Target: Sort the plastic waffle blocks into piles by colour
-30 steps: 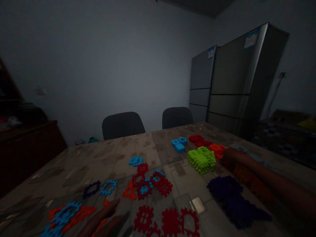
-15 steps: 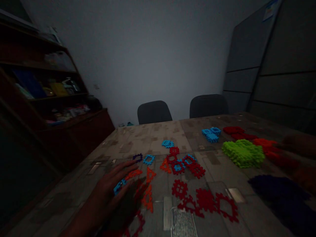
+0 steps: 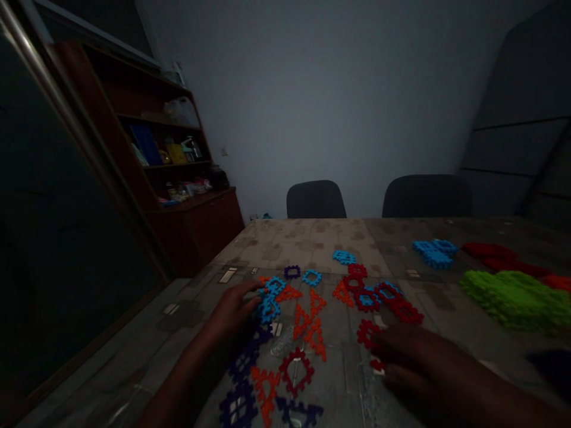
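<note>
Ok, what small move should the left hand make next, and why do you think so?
Probably the left hand should separate the blue lattice pieces it touches, because they look bunched together, and pulling them slightly apart would likely keep them clear of the nearby orange triangular frames.

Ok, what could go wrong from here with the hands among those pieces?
The left hand touches the blue plastic lattice pieces, which lie close to the orange plastic triangle pieces, so a slip could knock them together. The right hand is beside a dark red plastic lattice piece and could shove it aside. Dim light could also hide the dark purple plastic lattice pieces.
</note>
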Demonstrator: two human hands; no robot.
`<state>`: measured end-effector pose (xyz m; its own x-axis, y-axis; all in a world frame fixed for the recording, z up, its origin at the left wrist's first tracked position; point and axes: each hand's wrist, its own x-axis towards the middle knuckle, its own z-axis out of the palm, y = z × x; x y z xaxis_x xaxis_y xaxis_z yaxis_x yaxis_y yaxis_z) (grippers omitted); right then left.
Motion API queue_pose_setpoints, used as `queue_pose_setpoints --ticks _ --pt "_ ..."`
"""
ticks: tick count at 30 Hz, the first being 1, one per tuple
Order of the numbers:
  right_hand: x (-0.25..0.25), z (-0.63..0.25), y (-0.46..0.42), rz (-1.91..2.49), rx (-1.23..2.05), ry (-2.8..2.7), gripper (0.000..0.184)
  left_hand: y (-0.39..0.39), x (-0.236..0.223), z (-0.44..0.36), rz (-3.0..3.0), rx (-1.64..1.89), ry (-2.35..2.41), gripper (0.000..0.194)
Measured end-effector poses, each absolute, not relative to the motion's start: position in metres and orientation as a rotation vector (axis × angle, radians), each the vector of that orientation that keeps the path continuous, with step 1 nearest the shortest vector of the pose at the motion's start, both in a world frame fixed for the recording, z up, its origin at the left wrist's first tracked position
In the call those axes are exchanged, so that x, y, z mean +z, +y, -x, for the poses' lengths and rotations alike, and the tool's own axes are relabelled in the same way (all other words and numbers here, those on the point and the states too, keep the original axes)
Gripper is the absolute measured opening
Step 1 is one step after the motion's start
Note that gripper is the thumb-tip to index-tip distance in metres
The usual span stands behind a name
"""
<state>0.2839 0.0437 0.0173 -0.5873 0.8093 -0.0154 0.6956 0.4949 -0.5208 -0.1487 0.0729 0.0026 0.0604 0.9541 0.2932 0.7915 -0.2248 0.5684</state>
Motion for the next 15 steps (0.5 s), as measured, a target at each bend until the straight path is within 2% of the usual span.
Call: queue_pose_setpoints --ticks 4,6,9,12,15 --pt "0.027 -0.202 0.029 1.125 0.687 -2.751 0.062 0.069 -0.007 0.128 -2.196 0.781 1.729 0.048" --pt "0.026 -0.182 0.033 1.059 0.638 -2.827 0.069 0.067 -0.014 0.114 -2.232 0.705 1.736 0.055" --pt "0.011 -0.168 0.038 0.985 0.52 -2.859 0.062 0.064 -0.021 0.095 -2.279 0.582 1.718 0.059" --pt "-0.01 -0.169 0.038 0.898 0.294 -2.843 0.05 0.06 -0.02 0.08 -2.332 0.512 1.654 0.048" --pt "-0.026 -0.182 0.033 0.868 0.128 -2.805 0.031 0.055 -0.013 0.073 -2.373 0.495 1.564 0.036"
